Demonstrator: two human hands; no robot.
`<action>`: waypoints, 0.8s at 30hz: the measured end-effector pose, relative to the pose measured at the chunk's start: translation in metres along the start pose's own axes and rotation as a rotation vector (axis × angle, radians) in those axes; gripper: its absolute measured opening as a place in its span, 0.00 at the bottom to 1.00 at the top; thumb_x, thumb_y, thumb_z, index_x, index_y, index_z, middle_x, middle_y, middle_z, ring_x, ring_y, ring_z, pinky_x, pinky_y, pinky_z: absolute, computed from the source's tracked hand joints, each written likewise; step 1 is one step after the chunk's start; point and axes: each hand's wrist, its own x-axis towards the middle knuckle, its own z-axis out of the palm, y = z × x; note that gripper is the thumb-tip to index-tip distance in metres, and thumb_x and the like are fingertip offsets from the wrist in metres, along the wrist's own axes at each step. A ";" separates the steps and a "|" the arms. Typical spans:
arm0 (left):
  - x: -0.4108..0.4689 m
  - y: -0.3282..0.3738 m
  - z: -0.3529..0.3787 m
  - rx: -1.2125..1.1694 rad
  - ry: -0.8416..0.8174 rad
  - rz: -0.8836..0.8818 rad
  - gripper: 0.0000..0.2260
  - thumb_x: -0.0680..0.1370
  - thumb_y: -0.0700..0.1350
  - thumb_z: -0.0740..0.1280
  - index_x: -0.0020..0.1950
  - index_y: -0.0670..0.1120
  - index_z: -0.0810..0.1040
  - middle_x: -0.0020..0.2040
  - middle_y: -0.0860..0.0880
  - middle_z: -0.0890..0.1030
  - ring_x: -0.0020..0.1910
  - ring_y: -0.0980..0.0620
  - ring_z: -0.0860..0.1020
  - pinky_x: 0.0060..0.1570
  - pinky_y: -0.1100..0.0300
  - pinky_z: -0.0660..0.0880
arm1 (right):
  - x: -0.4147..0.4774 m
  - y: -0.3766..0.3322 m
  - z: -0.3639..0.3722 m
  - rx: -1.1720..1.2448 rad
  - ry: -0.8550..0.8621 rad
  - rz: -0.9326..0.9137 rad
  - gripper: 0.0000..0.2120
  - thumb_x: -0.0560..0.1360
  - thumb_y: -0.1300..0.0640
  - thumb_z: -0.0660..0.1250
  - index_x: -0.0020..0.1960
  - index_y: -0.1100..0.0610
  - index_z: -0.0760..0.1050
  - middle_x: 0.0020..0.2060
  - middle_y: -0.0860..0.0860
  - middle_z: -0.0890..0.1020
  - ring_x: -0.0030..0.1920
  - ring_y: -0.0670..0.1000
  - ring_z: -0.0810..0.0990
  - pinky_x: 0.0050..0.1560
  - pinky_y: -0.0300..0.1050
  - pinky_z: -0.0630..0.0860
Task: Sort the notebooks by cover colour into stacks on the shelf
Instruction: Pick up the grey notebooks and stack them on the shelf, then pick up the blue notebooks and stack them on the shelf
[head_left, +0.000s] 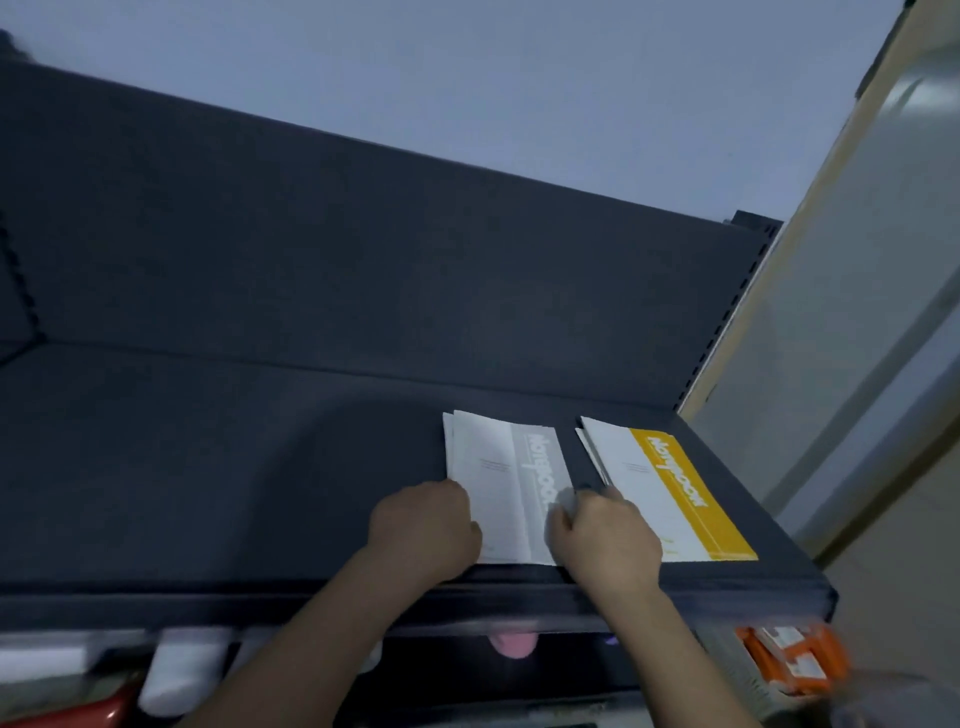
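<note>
While both hands work at the near edge of the dark shelf (208, 467), here is how it stands: two piles of notebooks lie flat on the right part of the board, side by side with a narrow dark gap between them. The grey stack (511, 467) is the left one, its top cover white with a grey band down the right side. The yellow stack (670, 493) is the right one, close to the shelf's right end, with the same layout but a yellow band. A few covers peek out at the far corners of both piles (neither is perfectly square).

The left hand (423, 530) sits on the near left corner of the grey stack, back of the hand up. Its fingers are curled together over that edge, tips tucked out of sight. The right hand (605, 540) takes the near right corner of the same pile. Its curled fingers (566, 501) press close against the grey band, in the gap beside the yellow stack, and are blurred. So the grey pile is gripped from both sides!

Beyond the piles rises the dark back panel (363, 249). Below the shelf's front lip, a white bottle (182, 670) shows at the left, a pink thing (511, 644) in the middle, and orange packs (789, 660) at the right, all soft and hard to read.
</note>
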 end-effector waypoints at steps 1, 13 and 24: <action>0.000 -0.001 0.000 0.015 0.009 -0.005 0.15 0.80 0.52 0.57 0.60 0.45 0.74 0.57 0.49 0.78 0.50 0.51 0.76 0.48 0.60 0.74 | 0.000 0.000 0.000 -0.021 0.025 -0.026 0.14 0.78 0.50 0.57 0.54 0.56 0.76 0.53 0.54 0.76 0.55 0.56 0.75 0.39 0.44 0.68; -0.071 -0.109 -0.054 0.211 0.485 -0.291 0.14 0.78 0.53 0.61 0.59 0.48 0.77 0.57 0.49 0.77 0.59 0.47 0.75 0.50 0.53 0.76 | 0.002 -0.109 0.001 0.267 0.027 -0.555 0.19 0.77 0.46 0.62 0.65 0.52 0.73 0.60 0.51 0.75 0.63 0.54 0.72 0.60 0.50 0.69; -0.200 -0.247 -0.102 0.510 0.632 -0.647 0.13 0.76 0.51 0.63 0.58 0.47 0.75 0.54 0.49 0.78 0.57 0.46 0.76 0.51 0.53 0.71 | -0.076 -0.291 0.004 0.274 -0.045 -1.048 0.22 0.79 0.46 0.59 0.70 0.52 0.67 0.63 0.51 0.72 0.64 0.53 0.69 0.63 0.49 0.66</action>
